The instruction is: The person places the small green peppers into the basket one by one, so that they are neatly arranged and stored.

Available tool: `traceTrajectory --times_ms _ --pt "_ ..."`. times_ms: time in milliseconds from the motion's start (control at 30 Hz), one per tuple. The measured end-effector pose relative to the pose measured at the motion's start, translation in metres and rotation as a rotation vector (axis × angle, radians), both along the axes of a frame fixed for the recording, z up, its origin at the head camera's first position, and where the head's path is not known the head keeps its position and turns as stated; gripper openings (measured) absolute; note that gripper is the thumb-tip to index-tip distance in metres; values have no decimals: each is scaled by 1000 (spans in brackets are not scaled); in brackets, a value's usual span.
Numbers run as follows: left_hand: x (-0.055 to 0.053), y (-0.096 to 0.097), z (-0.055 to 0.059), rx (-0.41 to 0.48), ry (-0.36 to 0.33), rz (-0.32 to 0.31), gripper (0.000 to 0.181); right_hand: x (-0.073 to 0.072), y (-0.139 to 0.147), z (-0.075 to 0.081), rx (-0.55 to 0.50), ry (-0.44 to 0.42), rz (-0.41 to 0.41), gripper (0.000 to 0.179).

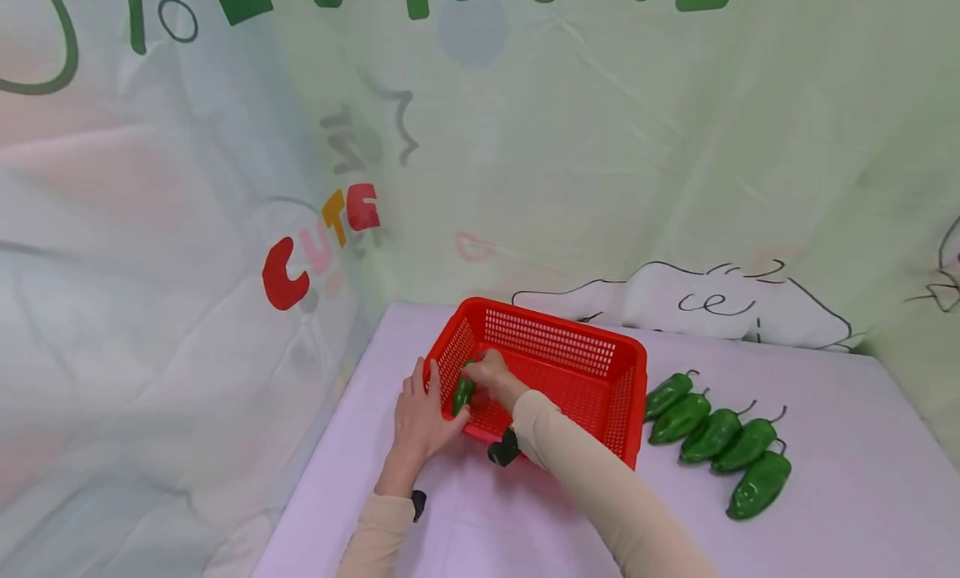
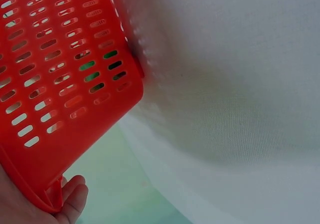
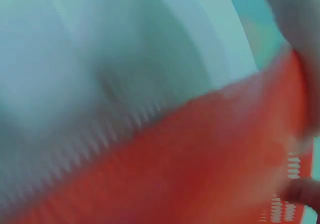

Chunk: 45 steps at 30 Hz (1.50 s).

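A red perforated plastic basket (image 1: pixel 570 394) stands on the table, and a dark green pepper (image 1: pixel 462 393) lies inside along its left wall. My left hand (image 1: pixel 422 415) grips the basket's near left corner, fingers along the outer left side and thumb at the front rim. In the left wrist view, fingertips (image 2: pixel 75 196) curl past the rim, and green shows through the slots. My right hand (image 1: pixel 492 371) reaches over the front rim into the basket and holds the upper end of the pepper. The right wrist view is blurred, showing the basket wall (image 3: pixel 200 169) and part of the hand.
Several green peppers (image 1: pixel 716 436) with stems lie in a slanting row right of the basket, the farthest close to its wall. The table (image 1: pixel 840 444) has a pale lilac cover. Printed cloth (image 1: pixel 600 144) hangs behind and to the left.
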<state>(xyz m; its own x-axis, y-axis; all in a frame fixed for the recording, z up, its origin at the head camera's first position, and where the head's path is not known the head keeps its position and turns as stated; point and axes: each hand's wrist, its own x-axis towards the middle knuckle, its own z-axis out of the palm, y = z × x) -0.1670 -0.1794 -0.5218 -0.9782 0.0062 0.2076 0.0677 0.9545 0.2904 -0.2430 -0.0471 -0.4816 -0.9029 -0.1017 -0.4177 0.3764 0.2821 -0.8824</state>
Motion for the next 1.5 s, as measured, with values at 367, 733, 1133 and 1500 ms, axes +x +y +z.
traceTrajectory --times_ms 367,733,1133,1500 --pt "-2 -9 1 13 3 -10 92 -1 30 35 -31 32 99 59" --pt "-4 -12 2 10 9 -2 93 3 67 43 -11 73 121 59" --pt "-2 -6 1 10 23 -18 93 11 90 41 20 86 108 59" --pt "1 0 -2 20 13 -22 93 27 121 45 55 114 116 56"
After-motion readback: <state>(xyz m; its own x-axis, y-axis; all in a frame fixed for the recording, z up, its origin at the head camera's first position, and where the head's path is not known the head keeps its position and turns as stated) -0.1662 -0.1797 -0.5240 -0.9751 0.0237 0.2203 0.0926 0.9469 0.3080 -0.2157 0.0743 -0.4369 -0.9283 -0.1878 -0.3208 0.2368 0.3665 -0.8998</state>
